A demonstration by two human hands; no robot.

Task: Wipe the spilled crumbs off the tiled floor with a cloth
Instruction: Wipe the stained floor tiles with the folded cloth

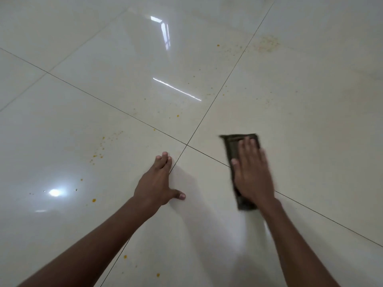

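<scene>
A dark folded cloth (232,146) lies flat on the glossy cream tiled floor (310,121), right of where the grout lines cross. My right hand (253,175) presses palm-down on the cloth, fingers spread, and looks motion-blurred. My left hand (158,183) rests flat on the floor beside the grout line, fingers together, thumb out, holding nothing. Orange-yellow crumbs (98,151) lie scattered left of my left hand. A fainter patch of fine crumbs (267,43) sits far up on the right, and single crumbs dot the tiles between.
Dark grout lines (187,144) cross just ahead of my left hand. Bright light reflections (55,192) shine on the tiles at left and centre. More loose crumbs (125,256) lie near my left forearm at the bottom.
</scene>
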